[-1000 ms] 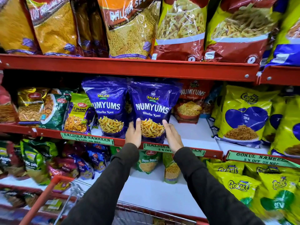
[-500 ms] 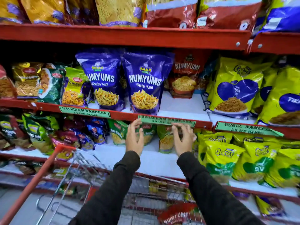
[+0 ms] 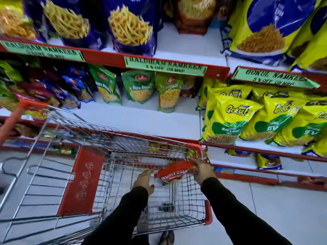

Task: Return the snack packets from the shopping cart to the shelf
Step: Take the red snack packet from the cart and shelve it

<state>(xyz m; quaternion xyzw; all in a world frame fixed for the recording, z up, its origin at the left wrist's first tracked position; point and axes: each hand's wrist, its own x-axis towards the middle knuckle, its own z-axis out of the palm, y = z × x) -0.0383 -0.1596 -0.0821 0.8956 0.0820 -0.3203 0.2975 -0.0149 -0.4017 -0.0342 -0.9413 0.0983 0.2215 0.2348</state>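
Note:
A red Numyums snack packet (image 3: 174, 171) lies inside the wire shopping cart (image 3: 113, 130), near its far right corner. My right hand (image 3: 203, 171) is closed on the packet's right top edge. On the other side, my left hand (image 3: 144, 181) has its fingers apart, with the tips at the packet's left corner. Two purple Numyums packets (image 3: 131, 30) stand on the red-edged shelf (image 3: 102, 58) above. Another red packet (image 3: 192, 15) stands behind them to the right.
White shelf board (image 3: 187, 45) shows to the right of the purple packets. Yellow Gokul packets (image 3: 230, 119) fill the right shelves, and green Haldiram packets (image 3: 138, 87) stand on the lower one. The cart's red panel (image 3: 83, 181) and handle (image 3: 10, 121) are at left.
Both hands let go of the purple packet on the shelf and dropped into the cart. The right hand took hold of the red packet. The view tilted downward.

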